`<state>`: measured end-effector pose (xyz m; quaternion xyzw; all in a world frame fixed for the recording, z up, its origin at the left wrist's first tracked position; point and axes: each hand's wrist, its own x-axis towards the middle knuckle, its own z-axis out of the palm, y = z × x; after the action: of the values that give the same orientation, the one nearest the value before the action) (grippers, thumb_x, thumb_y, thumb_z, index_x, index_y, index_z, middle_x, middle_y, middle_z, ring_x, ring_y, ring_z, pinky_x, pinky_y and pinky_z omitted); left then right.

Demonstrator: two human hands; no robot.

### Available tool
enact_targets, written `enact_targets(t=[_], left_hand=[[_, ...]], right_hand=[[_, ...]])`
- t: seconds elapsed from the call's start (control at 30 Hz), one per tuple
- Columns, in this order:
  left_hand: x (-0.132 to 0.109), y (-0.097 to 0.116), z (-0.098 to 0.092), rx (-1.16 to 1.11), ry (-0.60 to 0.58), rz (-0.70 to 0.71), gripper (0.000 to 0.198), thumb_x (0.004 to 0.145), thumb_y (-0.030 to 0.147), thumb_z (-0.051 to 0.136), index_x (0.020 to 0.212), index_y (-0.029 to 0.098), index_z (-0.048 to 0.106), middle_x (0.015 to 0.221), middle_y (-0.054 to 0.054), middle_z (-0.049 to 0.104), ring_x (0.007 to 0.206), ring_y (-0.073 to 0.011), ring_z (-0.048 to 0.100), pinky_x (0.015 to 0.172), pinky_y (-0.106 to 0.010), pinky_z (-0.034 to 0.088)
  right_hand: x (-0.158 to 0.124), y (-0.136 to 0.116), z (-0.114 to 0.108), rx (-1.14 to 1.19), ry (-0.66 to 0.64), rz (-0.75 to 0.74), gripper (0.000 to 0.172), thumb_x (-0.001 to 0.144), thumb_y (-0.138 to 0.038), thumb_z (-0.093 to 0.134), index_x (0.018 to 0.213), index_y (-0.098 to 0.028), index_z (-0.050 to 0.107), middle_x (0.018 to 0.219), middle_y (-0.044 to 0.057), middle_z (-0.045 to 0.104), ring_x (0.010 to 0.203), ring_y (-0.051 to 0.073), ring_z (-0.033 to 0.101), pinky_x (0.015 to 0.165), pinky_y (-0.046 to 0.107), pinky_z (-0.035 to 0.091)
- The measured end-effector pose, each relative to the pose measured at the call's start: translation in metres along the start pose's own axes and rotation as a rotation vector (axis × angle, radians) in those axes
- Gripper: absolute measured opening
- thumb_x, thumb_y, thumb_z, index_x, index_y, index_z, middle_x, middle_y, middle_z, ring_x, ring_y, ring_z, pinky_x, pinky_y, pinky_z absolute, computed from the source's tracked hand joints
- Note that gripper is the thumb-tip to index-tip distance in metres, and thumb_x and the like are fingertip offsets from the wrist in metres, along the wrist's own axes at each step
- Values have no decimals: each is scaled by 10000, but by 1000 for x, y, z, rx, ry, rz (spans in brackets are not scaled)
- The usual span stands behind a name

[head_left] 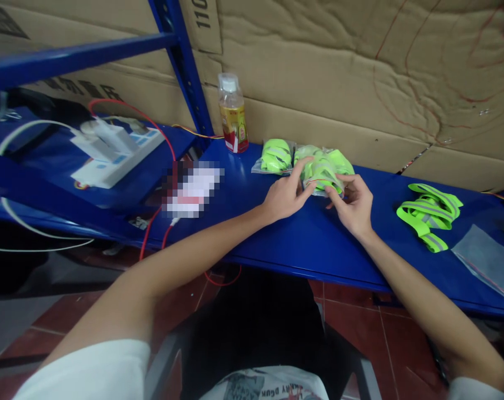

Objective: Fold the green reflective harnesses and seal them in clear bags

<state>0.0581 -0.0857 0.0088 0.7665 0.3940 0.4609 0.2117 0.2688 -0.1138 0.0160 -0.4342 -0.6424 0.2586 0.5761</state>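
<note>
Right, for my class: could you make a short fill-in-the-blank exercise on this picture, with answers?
1. The left hand and right hand touch a clear bag; the loose strap lies to their ____.
2. The bottle has a ____ cap.
3. The worktop is coloured ____.
4. The power strip is on the picture's ____ side.

Missing words: right; white; blue; left.

- Our left arm (pixel 201 243) is slanting forward and inward, its elbow bending slightly.
- Our left wrist (pixel 267 212) is running nearly straight into the left hand (pixel 284 195).
- That hand is showing its back, its thumb and index finger spreading apart and pointing rightward.
- Our right arm (pixel 414 289) is angling in from the right.
- Our right wrist (pixel 365 232) is bending a little, turning the right hand (pixel 355 204) leftward.
- Its fingers are curling, and its thumb is pointing toward the left hand.
- Our two hands are facing each other, near but not touching.
</note>
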Motion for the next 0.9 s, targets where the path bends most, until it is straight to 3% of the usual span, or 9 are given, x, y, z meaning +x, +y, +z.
enact_targets(t=[0.1, 0.23, 0.3, 0.37, 0.5, 0.6, 0.67, 0.8, 0.9], left_hand=[[-1, 9, -8, 74, -131, -5, 594, 1143, 405, 469, 1711, 240, 417, 774, 1, 745, 614, -166, 643, 691, -284, 508], [3, 4, -10, -51, -141, 115, 570, 1116, 267, 467, 1686, 246, 492, 1141, -65, 840, 720, -147, 680, 811, -286, 570], [5, -3, -8, -136, -119, 150, 581, 1091, 214, 475, 1670, 231, 520, 1329, -94, 807, 776, -151, 692, 876, -311, 601], [6, -8, -6, -198, -94, 156, 598, 1073, 185, 487, 1669, 223, 523, 1424, -103, 770, 835, -165, 712, 929, -338, 619], [8, -8, -2, -274, -60, 123, 656, 1047, 134, 486, 1694, 246, 482, 1300, -66, 811, 829, -164, 720, 940, -352, 629], [10, -5, -1, -335, -45, 84, 713, 1019, 91, 478, 1715, 242, 442, 975, -19, 807, 745, -149, 688, 897, -326, 620], [11, -5, -1, -349, -39, 42, 751, 996, 66, 481, 1726, 232, 419, 883, -4, 769, 725, -148, 669, 877, -318, 612], [12, -11, 0, -308, -23, -69, 792, 947, 25, 488, 1708, 238, 432, 1017, -21, 779, 700, -144, 618, 836, -331, 595], [15, -17, 0, -303, 52, -93, 710, 950, 42, 508, 1637, 220, 494, 1194, -47, 772, 685, -125, 587, 838, -336, 582]], right_hand=[[2, 7, 0, -50, -87, 35, 626, 916, -568, 859, 1432, -316, 612, 895, 34, 763, 718, 263, 794, 410, 311, 599], [10, 14, 6, -64, -194, 68, 910, 960, -602, 790, 1717, -364, 347, 1098, 91, 818, 680, 269, 806, 366, 293, 553], [16, 16, 10, -71, -218, 78, 956, 932, -616, 800, 1733, -364, 344, 1192, 109, 818, 670, 265, 804, 359, 295, 543], [24, 15, 12, -109, -196, 63, 922, 889, -615, 829, 1685, -327, 461, 1243, 125, 812, 647, 259, 793, 356, 309, 537], [40, 11, 9, -299, -58, -83, 726, 851, -586, 851, 1471, -235, 712, 1222, 130, 831, 670, 269, 790, 536, 414, 647], [53, 8, 9, -500, 8, -242, 629, 867, -595, 821, 1365, -213, 783, 1259, 134, 836, 933, 333, 827, 853, 501, 683], [59, 8, 14, -593, 14, -261, 581, 889, -611, 783, 1314, -215, 798, 1268, 132, 837, 1012, 349, 819, 938, 519, 660], [55, 10, 24, -648, -8, -158, 573, 887, -635, 779, 1289, -227, 761, 1268, 131, 836, 885, 334, 811, 865, 526, 663], [43, 10, 24, -568, -103, -129, 754, 896, -680, 775, 1486, -225, 655, 1160, 125, 844, 724, 286, 773, 717, 479, 665]])
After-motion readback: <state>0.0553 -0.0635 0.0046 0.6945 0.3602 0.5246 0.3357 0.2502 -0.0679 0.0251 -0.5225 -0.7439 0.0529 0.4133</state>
